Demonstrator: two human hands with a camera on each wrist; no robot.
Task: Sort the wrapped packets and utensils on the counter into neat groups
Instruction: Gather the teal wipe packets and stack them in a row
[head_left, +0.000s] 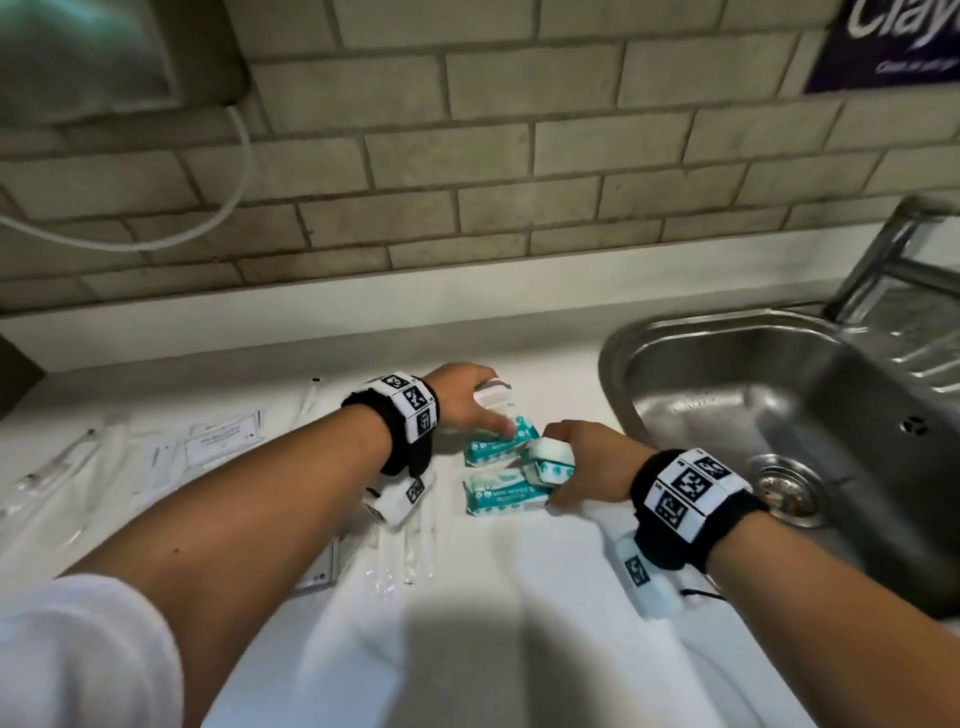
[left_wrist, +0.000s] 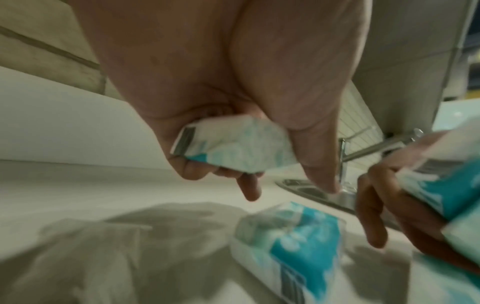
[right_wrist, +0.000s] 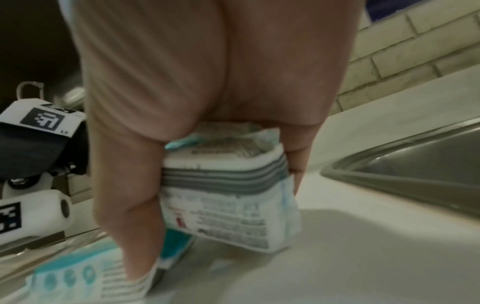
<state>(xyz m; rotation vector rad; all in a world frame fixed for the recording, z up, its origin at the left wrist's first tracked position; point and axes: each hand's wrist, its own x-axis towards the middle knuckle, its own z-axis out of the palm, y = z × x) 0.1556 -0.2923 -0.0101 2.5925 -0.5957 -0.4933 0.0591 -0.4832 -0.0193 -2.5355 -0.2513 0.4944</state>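
A white counter (head_left: 519, 597) runs below a wall of pale brick-pattern tiles (head_left: 519, 171), with a stainless-steel sink (head_left: 779, 395) set into it on the right. A person in a white sleeve (head_left: 78, 649), with marker-tagged bands on both wrists, works over a cluster of teal-and-white wet-wipe packets just left of the sink.

The left hand (head_left: 462, 397) has its fingers curled round one small wipe packet (left_wrist: 233, 142), held above the counter at the far edge of the cluster, while its thumb points down at a packet lying flat (head_left: 501, 447).

The right hand (head_left: 587, 460) grips a stack of two packets (right_wrist: 228, 185) between thumb and fingers; the stack is tilted, and whether it touches the counter cannot be told. Just in front of it another packet marked "Mini Wipes" (head_left: 506, 491) lies on the counter.

Further left, well apart from the wipes, white paper sachets (head_left: 223, 439) lie together, and clear-wrapped utensils (head_left: 57, 467) sit at the far left edge. More clear wrapped items (head_left: 410, 551) lie under the left forearm.
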